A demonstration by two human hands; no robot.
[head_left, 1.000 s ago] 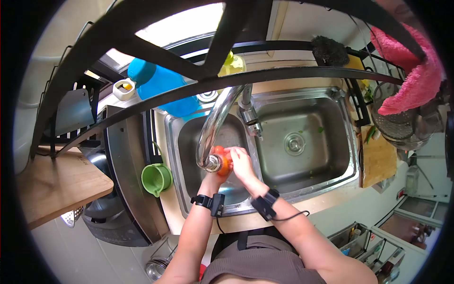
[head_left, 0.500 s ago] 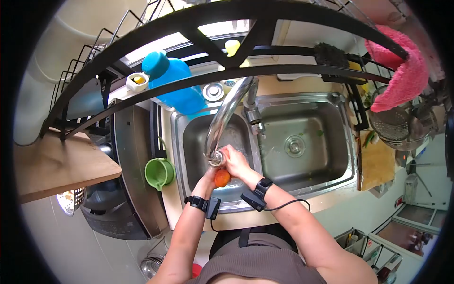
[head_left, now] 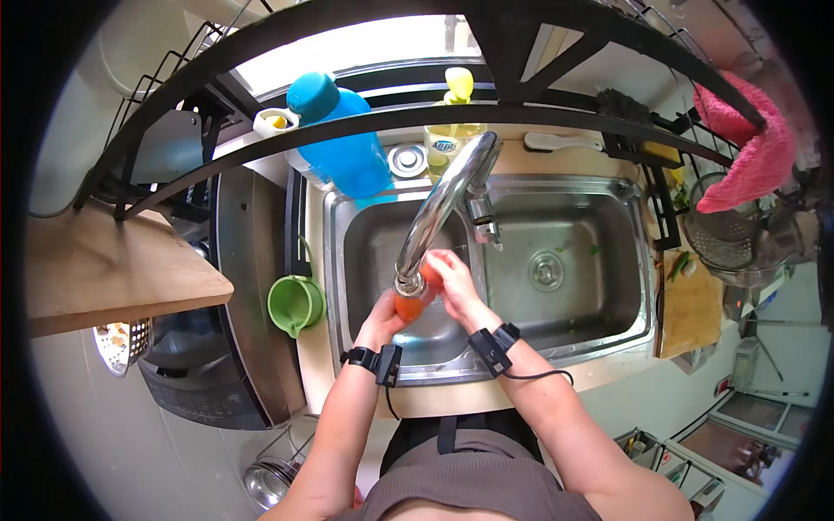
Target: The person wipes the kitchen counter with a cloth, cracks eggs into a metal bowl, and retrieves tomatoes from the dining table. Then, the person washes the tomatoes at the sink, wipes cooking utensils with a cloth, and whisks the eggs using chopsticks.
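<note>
Both hands are under the faucet (head_left: 434, 204), over the left sink basin (head_left: 365, 234). My left hand (head_left: 379, 319) has its fingers curled round an orange-red tomato (head_left: 407, 307), just below the spout tip. My right hand (head_left: 453, 286) is closed on a second orange-red rounded piece (head_left: 430, 276), apparently another tomato, right of the spout. The spout covers the gap between the two, so I cannot tell whether they touch. Black bands with small boxes are strapped to both wrists.
A green pot (head_left: 295, 306) stands left of the sink. Behind it are a blue jug (head_left: 347, 148) and a dish soap bottle (head_left: 447, 143). Overhead runs a black rack (head_left: 556, 117) with a pink cloth (head_left: 751, 165). A cutting board (head_left: 688, 308) lies right of the right basin (head_left: 565, 286).
The tomato in my left hand has moved up towards the spout. My right hand has shifted right, away from the left, and orange-red now shows in its fingers. The camera view has tilted slightly.
</note>
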